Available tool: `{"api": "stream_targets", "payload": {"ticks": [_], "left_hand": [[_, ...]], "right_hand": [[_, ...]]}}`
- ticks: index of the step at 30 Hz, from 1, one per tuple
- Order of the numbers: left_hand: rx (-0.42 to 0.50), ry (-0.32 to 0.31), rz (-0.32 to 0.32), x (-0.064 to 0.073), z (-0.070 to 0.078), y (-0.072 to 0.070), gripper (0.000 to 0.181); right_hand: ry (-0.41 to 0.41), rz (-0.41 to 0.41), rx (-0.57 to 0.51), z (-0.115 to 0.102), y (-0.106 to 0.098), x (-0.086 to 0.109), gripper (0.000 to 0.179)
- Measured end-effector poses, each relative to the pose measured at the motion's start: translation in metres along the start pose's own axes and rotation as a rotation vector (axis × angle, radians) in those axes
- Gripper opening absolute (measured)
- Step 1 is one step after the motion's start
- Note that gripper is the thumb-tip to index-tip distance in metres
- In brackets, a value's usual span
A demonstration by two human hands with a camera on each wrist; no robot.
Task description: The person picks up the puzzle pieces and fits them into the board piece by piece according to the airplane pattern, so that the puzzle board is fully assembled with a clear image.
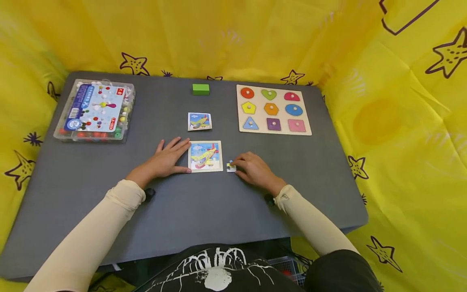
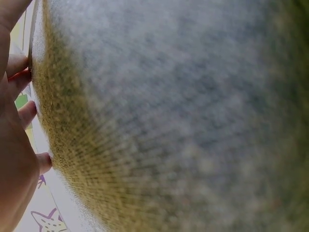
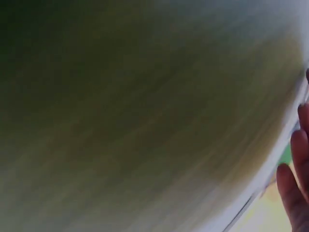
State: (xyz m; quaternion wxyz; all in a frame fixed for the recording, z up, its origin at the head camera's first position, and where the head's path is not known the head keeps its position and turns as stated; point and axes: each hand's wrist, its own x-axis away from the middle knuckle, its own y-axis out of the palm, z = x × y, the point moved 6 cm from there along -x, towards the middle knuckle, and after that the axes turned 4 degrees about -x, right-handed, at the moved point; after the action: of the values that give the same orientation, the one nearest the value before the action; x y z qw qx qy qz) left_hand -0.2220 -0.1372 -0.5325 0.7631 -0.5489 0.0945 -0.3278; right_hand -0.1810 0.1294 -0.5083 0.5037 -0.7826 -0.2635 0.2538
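A small framed jigsaw puzzle (image 1: 205,156) with an airplane picture lies on the table, a pale gap showing near its lower right. My left hand (image 1: 164,160) rests flat with spread fingers, thumb and fingertips at the frame's left edge. Just right of the frame, my right hand (image 1: 255,169) pinches a small puzzle piece (image 1: 230,167) with white, yellow and blue on it, close to the tabletop. Behind the frame lies a picture card (image 1: 199,121) with the same airplane. The left wrist view shows part of my left hand (image 2: 19,130) beside the blurred tabletop.
A clear plastic box (image 1: 95,111) of colourful molecule-model parts sits at the back left. A green block (image 1: 201,89) stands at the back middle. At the back right lies a wooden shape board (image 1: 260,109) with knobbed pieces. Yellow curtains (image 1: 226,36) surround the grey table (image 1: 204,211).
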Motion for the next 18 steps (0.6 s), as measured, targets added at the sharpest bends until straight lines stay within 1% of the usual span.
{"api": "stream_targets", "payload": {"ticks": [3,6,10,14,18], "left_hand": [[0.011,0.009,0.009,-0.001,0.002,0.005,0.095],[0.021,0.016,0.022,-0.001,0.003,0.007,0.095],[0.021,0.015,0.035,-0.002,0.001,0.007,0.095],[0.011,0.009,0.04,-0.001,-0.002,0.005,0.095],[0.016,0.005,0.038,0.0,-0.004,0.004,0.095]], "right_hand": [[-0.029,0.004,0.003,-0.017,0.009,-0.022,0.026],[-0.038,-0.009,0.036,-0.025,0.014,-0.034,0.023],[-0.05,-0.042,0.063,-0.028,0.019,-0.04,0.022],[-0.069,-0.015,0.09,-0.031,0.019,-0.044,0.021],[-0.124,-0.003,0.184,-0.038,0.021,-0.047,0.02]]}}
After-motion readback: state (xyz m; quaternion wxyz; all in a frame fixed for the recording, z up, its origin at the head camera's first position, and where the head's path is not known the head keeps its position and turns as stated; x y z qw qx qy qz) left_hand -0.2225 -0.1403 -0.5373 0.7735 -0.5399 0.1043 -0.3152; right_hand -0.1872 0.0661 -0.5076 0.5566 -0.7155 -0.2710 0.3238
